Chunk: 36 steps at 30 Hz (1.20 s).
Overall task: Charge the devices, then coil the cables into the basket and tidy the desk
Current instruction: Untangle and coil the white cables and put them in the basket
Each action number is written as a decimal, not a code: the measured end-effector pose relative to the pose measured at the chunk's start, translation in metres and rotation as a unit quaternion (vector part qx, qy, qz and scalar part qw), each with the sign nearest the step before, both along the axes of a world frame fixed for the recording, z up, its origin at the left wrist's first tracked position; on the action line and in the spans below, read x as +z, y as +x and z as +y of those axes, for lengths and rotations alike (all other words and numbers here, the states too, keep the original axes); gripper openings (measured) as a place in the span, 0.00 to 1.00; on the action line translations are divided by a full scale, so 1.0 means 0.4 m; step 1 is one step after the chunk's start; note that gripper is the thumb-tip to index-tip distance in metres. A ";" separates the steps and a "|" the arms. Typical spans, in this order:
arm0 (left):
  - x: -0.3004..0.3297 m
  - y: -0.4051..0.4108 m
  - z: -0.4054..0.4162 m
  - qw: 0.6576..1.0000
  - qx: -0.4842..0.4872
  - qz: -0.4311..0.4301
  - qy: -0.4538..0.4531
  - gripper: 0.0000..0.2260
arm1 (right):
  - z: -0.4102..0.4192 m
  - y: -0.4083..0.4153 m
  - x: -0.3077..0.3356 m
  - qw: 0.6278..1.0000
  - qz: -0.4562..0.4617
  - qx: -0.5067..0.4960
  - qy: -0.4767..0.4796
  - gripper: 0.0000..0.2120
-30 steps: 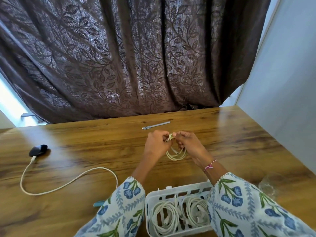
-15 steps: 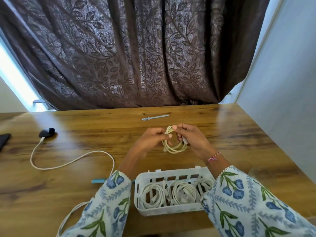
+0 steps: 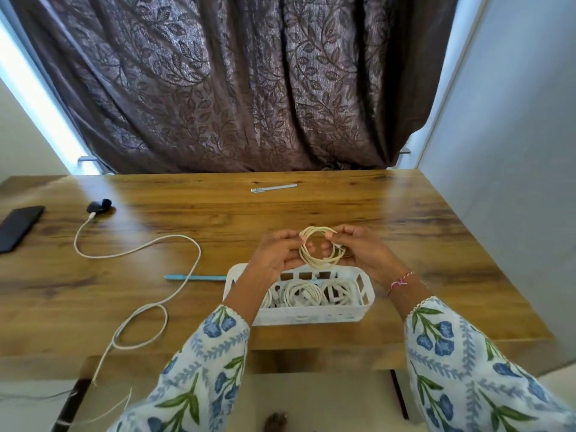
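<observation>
Head view: both hands hold one small cream coiled cable [image 3: 321,248] just above the far rim of the white basket [image 3: 366,299], which sits at the near edge of the desk [image 3: 405,219], right of centre. Left hand [image 3: 274,257] pinches the coil's left side between thumb and curled fingers; right hand [image 3: 361,251] pinches its right side, fingertips on the top strands. Change over the last second: the coil was being worked further out over the desk top, loops hanging and uneven; now it is a closed, round ring, and hands and basket sit closer together. Judgement: winding of this cable is finished and the step in hand is the drop into the basket. Basket already contains several white coiled cables [image 3: 304,294] side by side; free room looks limited, so the new coil may need to lie on top. Remaining work, judged from the layout: a long white cable [image 3: 137,244] is plugged into a small black device [image 3: 99,205] near the far-left corner and trails off the near edge; a dark phone [image 3: 18,227] lies at the left edge; a blue pen [image 3: 194,278] lies left of the basket, a silver pen [image 3: 274,188] near the far edge.
</observation>
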<state>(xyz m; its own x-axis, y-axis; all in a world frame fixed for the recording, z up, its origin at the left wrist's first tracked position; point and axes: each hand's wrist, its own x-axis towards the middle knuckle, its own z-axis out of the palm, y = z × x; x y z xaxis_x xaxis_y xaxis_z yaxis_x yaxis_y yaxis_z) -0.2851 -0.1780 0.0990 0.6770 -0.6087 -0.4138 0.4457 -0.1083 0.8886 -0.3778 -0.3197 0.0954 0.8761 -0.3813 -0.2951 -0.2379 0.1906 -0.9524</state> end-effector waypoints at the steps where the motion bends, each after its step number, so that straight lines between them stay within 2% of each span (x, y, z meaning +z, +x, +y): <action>1: -0.001 -0.023 -0.001 1.000 -0.003 -0.016 0.019 0.03 | -0.003 -0.020 -0.005 1.000 0.009 -0.009 -0.028 0.02; 4: -0.015 -0.067 -0.018 0.996 -0.004 -0.057 0.074 0.08 | -0.011 -0.059 -0.025 0.991 0.027 -0.029 -0.127 0.03; 8: -0.043 -0.105 -0.043 0.987 -0.015 -0.080 0.141 0.09 | -0.021 -0.086 -0.058 0.945 0.036 -0.052 -0.322 0.05; 11: -0.074 -0.114 -0.056 0.972 -0.019 -0.125 0.196 0.09 | -0.017 -0.093 -0.076 0.922 0.056 -0.030 -0.383 0.05; 13: -0.086 -0.118 -0.061 0.949 -0.027 -0.196 0.247 0.09 | -0.010 -0.087 -0.083 0.895 0.097 -0.017 -0.435 0.03; 16: -0.094 -0.129 -0.065 0.891 -0.068 -0.307 0.328 0.11 | 0.002 -0.077 -0.088 0.852 0.131 -0.001 -0.506 0.06; 18: -0.094 -0.136 -0.067 0.860 -0.082 -0.343 0.368 0.12 | 0.011 -0.074 -0.086 0.831 0.141 0.009 -0.538 0.07; 21: -0.096 -0.143 -0.071 0.835 -0.087 -0.361 0.405 0.14 | 0.016 -0.073 -0.086 0.802 0.162 0.020 -0.574 0.09; 26: -0.104 -0.155 -0.069 0.802 -0.089 -0.405 0.429 0.13 | 0.025 -0.071 -0.088 0.778 0.169 0.032 -0.605 0.09; 29: -0.109 -0.157 -0.063 0.792 -0.085 -0.425 0.431 0.13 | 0.031 -0.076 -0.096 0.740 0.161 0.045 -0.652 0.11; 32: -0.109 -0.152 -0.053 0.798 -0.087 -0.432 0.410 0.14 | 0.035 -0.082 -0.105 0.703 0.155 0.062 -0.691 0.11; 36: -0.110 -0.149 -0.020 0.802 -0.073 -0.475 0.355 0.14 | 0.034 -0.097 -0.105 0.711 0.117 0.054 -0.691 0.13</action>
